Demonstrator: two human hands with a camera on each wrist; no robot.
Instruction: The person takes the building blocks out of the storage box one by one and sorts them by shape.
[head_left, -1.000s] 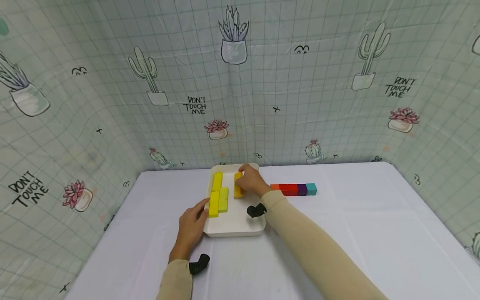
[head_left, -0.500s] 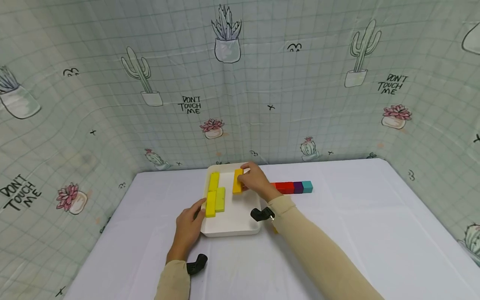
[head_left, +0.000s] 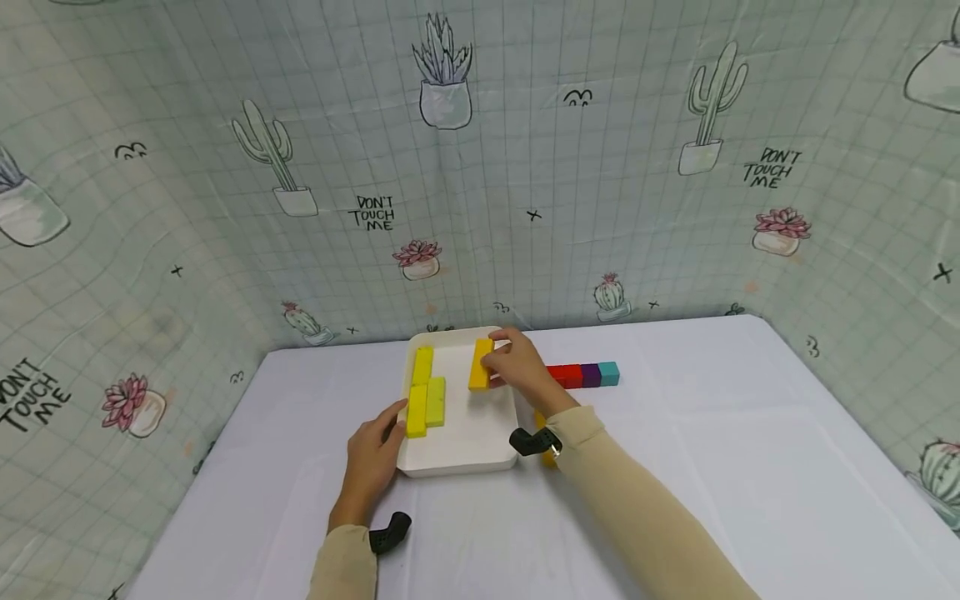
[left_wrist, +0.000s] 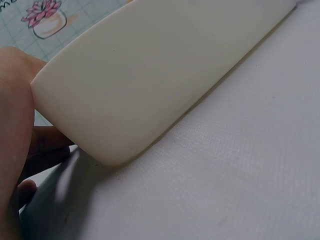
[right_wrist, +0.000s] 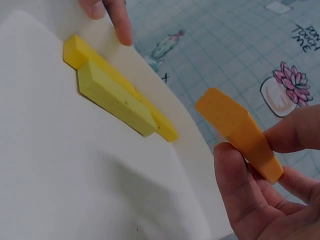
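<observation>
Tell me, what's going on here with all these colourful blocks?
A person's right hand pinches an orange-yellow block above a white tray, while the left hand rests against the tray's left edge. Three yellowish blocks already lie inside, toward that side. To the tray's right, a row of coloured blocks sits on the table.

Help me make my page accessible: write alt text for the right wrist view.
A right hand pinches an orange block above a white tray. Inside, a yellow-green block lies beside yellow blocks along one wall, near the left hand.
</observation>
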